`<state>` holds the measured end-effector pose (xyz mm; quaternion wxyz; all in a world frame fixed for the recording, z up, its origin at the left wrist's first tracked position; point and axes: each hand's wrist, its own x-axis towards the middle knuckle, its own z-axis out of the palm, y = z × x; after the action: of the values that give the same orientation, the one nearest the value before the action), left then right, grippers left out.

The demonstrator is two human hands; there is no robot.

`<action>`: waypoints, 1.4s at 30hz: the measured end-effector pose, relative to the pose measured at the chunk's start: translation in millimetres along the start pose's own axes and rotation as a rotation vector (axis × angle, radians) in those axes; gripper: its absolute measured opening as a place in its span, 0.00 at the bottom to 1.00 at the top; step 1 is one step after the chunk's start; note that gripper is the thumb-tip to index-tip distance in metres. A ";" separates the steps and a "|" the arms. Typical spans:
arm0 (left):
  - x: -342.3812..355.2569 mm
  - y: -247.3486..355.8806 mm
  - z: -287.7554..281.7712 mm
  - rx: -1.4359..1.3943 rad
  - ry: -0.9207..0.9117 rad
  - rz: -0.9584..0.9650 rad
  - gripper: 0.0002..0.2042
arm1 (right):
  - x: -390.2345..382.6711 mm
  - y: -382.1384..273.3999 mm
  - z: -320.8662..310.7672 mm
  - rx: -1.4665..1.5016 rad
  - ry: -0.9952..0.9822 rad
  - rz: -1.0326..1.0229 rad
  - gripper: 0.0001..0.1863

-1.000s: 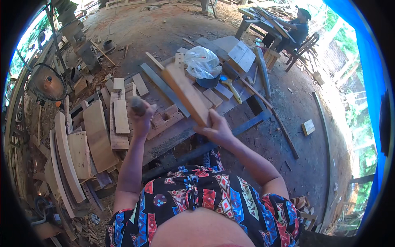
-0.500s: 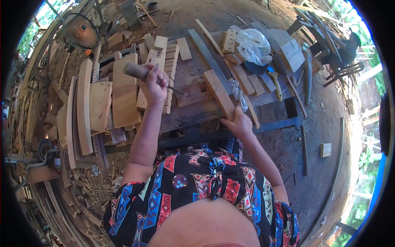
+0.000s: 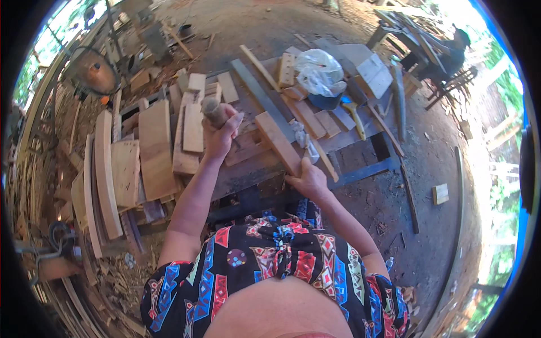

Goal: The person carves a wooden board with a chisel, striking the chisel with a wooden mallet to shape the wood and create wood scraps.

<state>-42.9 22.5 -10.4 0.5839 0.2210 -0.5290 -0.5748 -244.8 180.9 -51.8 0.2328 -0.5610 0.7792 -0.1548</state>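
My left hand (image 3: 221, 135) is closed around a tool with a thick round wooden handle (image 3: 213, 112). Its handle end points up toward me, and its thin dark shaft shows only in part below the fingers. Beneath it lies a reddish-brown board (image 3: 248, 147) with a cut-out. My right hand (image 3: 309, 181) grips the near end of a squared wooden block (image 3: 276, 139), which rests across that board. A crumpled whitish wrap (image 3: 301, 136) lies along the block's right side, touching the right hand's fingers.
Planks (image 3: 158, 152) and short pieces cover the bench's left side. Farther right are a clear plastic bag (image 3: 318, 70), a paintbrush (image 3: 356, 118) and wood strips. An open gap (image 3: 355, 155) shows in the bench frame. A person (image 3: 451, 53) sits at the far right.
The tool in my left hand has tipped from slanting sideways to more upright, its handle end now toward me. The whole view has shifted, so the bench appears farther left. My right hand keeps its grip.
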 end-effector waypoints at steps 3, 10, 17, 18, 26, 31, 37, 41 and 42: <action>-6.5 12.4 12.9 0.173 -0.013 -0.041 0.05 | 1.8 1.7 -7.2 0.055 -0.041 -0.026 0.30; -4.2 -0.1 23.2 0.116 -0.220 -0.006 0.10 | -31.7 -78.5 -145.3 0.824 0.296 -0.337 0.19; -1.3 -10.7 30.3 0.146 -0.325 -0.074 0.12 | -41.2 -78.4 -157.2 0.521 0.248 -0.479 0.19; -3.2 -11.8 29.2 0.162 -0.309 -0.067 0.12 | -40.8 -72.9 -167.3 0.320 0.119 -0.359 0.19; 0.7 -28.2 32.2 0.243 -0.323 0.095 0.13 | -46.0 -49.9 -154.8 0.818 0.253 -0.360 0.20; -2.9 -12.0 28.7 0.132 -0.319 -0.002 0.13 | -33.7 -43.2 -132.6 0.423 0.005 -0.303 0.18; -3.7 8.5 20.2 0.159 -0.170 0.013 0.13 | -18.7 -40.1 -86.3 0.883 0.175 -0.151 0.12; -3.5 0.9 18.2 0.097 0.049 0.205 0.08 | 10.7 9.1 -3.9 0.772 -0.014 -0.074 0.15; -6.3 0.9 16.0 -0.027 0.128 0.163 0.07 | 17.5 12.0 6.8 0.770 -0.027 -0.081 0.15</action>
<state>-55.1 34.0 -6.3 0.6641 0.2057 -0.4992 -0.5171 -255.3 168.3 -66.9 0.4302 -0.4648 0.6382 -0.4377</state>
